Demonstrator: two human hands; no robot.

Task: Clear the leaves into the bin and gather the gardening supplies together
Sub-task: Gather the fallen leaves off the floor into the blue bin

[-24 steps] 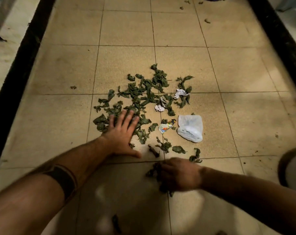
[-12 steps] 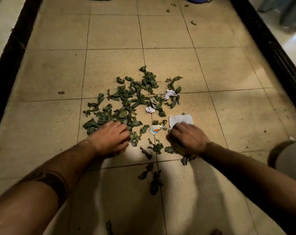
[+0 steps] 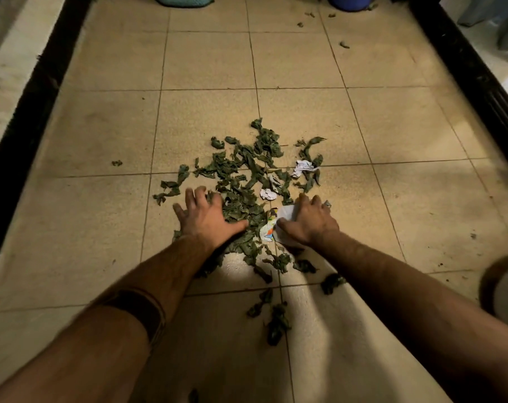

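A scatter of dark green leaves [image 3: 247, 173] lies on the beige tiled floor [image 3: 101, 228], mixed with crumpled white paper scraps [image 3: 303, 167] and a small coloured wrapper [image 3: 266, 229]. My left hand [image 3: 206, 218] lies flat on the left side of the pile, fingers spread, palm down on the leaves. My right hand [image 3: 308, 221] covers a white plastic bag [image 3: 284, 213] at the right side of the pile; its fingers curl over the bag, which is mostly hidden under it. A few more leaves [image 3: 277, 321] lie closer to me, between my forearms.
A round dark-rimmed bin [image 3: 503, 286] shows at the right edge. Dark raised borders [image 3: 23, 117] run along both sides of the tiled strip. A teal pot [image 3: 183, 0] and a blue pot [image 3: 350, 1] stand at the far end, with stray leaves [image 3: 344, 44] near them.
My right hand left the leaves near me and moved forward onto the white bag, then slid it left toward the pile. My left hand drew leaves inward and spread flat again.
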